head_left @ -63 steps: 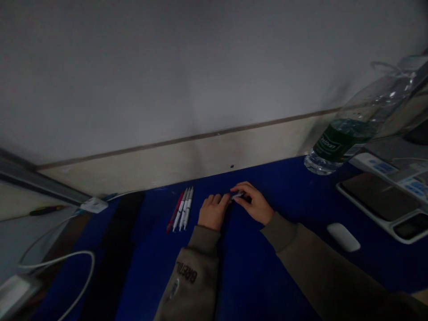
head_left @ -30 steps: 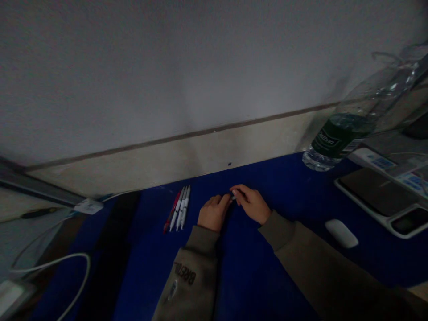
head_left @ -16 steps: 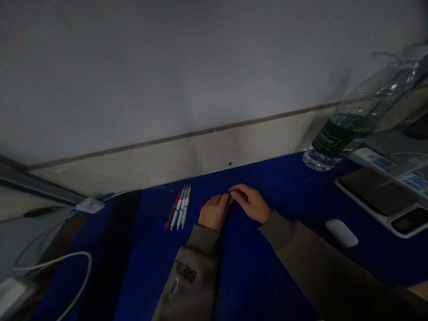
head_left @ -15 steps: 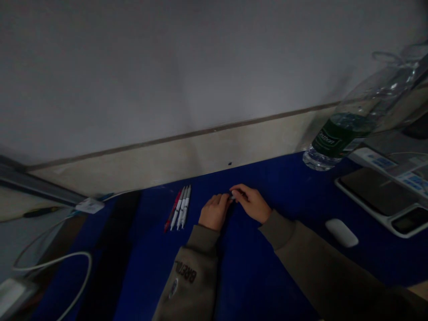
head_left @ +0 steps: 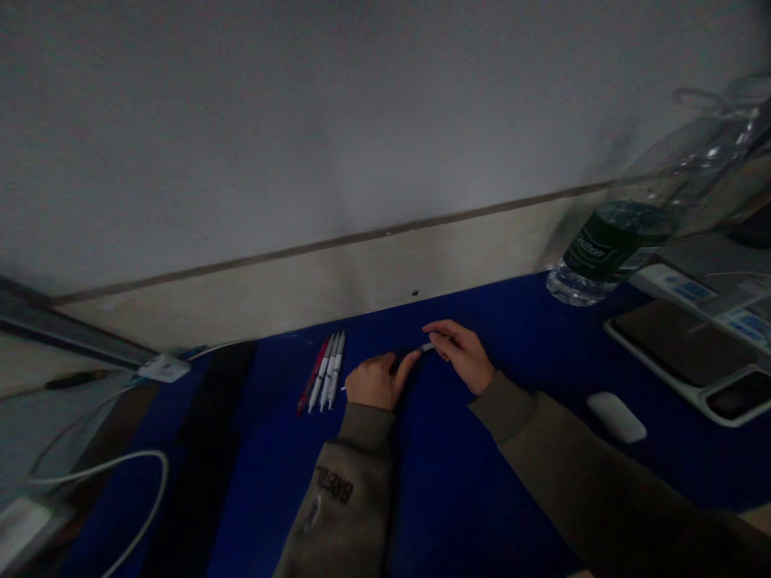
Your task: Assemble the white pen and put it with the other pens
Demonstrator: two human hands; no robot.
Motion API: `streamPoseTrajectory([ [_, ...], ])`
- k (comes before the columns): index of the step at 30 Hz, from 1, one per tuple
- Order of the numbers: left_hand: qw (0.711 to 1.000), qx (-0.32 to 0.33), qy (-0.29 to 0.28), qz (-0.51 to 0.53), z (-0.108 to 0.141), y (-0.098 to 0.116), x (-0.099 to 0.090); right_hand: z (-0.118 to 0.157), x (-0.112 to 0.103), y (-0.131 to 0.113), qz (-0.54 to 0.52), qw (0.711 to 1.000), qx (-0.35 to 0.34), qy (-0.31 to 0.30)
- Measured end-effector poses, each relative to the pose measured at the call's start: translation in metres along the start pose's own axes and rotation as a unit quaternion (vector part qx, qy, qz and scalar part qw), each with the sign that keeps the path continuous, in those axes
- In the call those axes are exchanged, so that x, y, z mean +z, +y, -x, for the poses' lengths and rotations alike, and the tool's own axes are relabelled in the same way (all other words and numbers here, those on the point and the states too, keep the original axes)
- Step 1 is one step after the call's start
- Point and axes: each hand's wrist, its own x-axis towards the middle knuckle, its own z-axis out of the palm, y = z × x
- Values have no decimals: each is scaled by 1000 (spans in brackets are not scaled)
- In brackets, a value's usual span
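A white-and-grey pen (head_left: 427, 347) lies slantwise between my hands over the blue desktop. My left hand (head_left: 374, 381) is wrapped round its middle, and a thin white end pokes out on that hand's left side. My right hand (head_left: 463, 355) pinches the other end between thumb and fingers. Just left of my left hand several pens lie side by side: a red pen (head_left: 312, 377) on the outside and white pens with grey ends (head_left: 331, 373) beside it.
A large clear bottle (head_left: 614, 241) with a green label stands at the back right. In front of it are a white mouse (head_left: 617, 417) and a flat scale-like device (head_left: 680, 341). White cable (head_left: 160, 474) loops at the left. The wall (head_left: 361, 273) borders the desk's back edge.
My left hand has shifted slightly left and my right hand slightly right and up, widening the gap. More of the pen now shows between them, and its end shows left of my left hand.
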Motion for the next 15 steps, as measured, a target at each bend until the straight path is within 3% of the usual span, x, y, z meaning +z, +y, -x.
streamPoseTrajectory([
  [4, 1000, -23, -9, 5, -2, 0, -1, -5, -2, 7, -60, 996, 13, 66],
  [7, 1000, -30, -3, 5, -2, 0, 0, -7, -4, 8, -42, 993, -5, 109],
  [10, 999, -33, 12, -3, -1, 2, 2, -9, -9, 5, 58, 989, -65, 117],
  [15, 999, -20, 24, -20, 0, 5, 2, -8, -15, 3, 266, 950, -138, 85],
])
